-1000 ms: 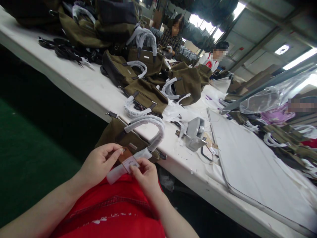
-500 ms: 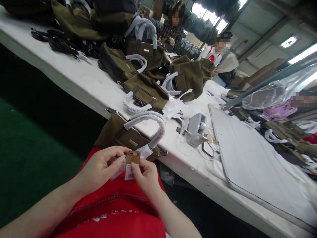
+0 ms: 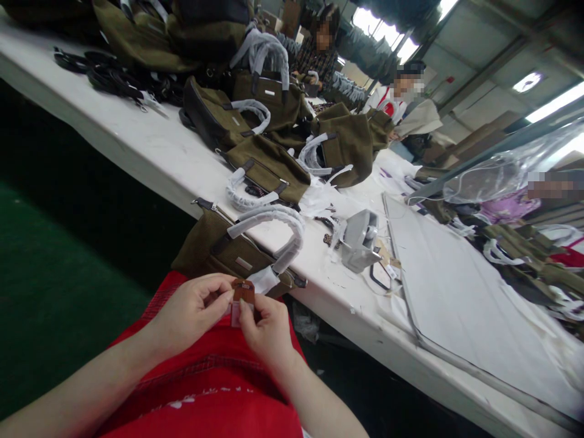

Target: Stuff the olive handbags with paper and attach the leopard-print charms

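A brown hang tag [image 3: 244, 291] with a pale label at its lower end is held in front of my red apron. My right hand [image 3: 270, 322] pinches the tag from its right side, thumb over the front. At the tag's upper left edge, my left hand [image 3: 194, 307] is closed, thumb against fingers; any string between them is too small to see. Just beyond my hands, an olive handbag [image 3: 241, 263] with dark trim leans against the table edge. Its handle [image 3: 292, 234] is wrapped in white film.
On the white table [image 3: 137, 143] several more olive handbags [image 3: 269, 161] are heaped. Black straps [image 3: 98, 70] lie at the left. A grey tape dispenser [image 3: 359, 240] stands near the edge, beside a dark-rimmed phone-like object [image 3: 379, 277]. Other people are across the table.
The tag has tilted and looks darker and redder, its label turned into shadow. Both hands have stayed nearly in place, still closed.
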Demonstrator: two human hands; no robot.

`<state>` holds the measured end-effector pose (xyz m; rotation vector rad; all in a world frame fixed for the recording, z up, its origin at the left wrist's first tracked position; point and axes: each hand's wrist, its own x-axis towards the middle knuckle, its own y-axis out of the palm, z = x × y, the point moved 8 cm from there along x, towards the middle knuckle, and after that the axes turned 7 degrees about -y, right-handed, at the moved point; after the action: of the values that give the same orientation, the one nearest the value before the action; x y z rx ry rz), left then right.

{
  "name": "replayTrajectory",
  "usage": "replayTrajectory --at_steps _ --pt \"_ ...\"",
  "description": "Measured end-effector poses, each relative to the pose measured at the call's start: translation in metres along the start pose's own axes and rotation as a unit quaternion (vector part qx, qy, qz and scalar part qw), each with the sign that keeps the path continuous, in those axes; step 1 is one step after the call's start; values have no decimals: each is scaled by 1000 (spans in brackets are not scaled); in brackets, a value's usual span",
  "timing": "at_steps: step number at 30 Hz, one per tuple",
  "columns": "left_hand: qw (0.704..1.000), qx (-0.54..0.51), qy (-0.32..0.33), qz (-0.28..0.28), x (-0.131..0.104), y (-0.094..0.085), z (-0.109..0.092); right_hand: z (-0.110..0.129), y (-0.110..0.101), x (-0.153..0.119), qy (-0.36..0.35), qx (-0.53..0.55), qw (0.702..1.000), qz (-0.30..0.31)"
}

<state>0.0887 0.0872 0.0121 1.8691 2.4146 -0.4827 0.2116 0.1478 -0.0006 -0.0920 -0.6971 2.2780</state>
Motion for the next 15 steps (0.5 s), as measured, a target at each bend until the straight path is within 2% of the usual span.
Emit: replayTrajectory --at_steps 5,10,12,15 --pt "999 -30 -32 0 2 1 5 0 2 -2 -21 -67 997 17" --pt "999 -38 -22 -17 2 0 7 11 5 -1 -95 -174 979 41" --pt "997 -67 -42 -18 3 1 12 15 7 -1 -112 -209 970 56" --pt "991 -117 -59 -4 4 4 15 20 6 -1 -122 -196 970 71"
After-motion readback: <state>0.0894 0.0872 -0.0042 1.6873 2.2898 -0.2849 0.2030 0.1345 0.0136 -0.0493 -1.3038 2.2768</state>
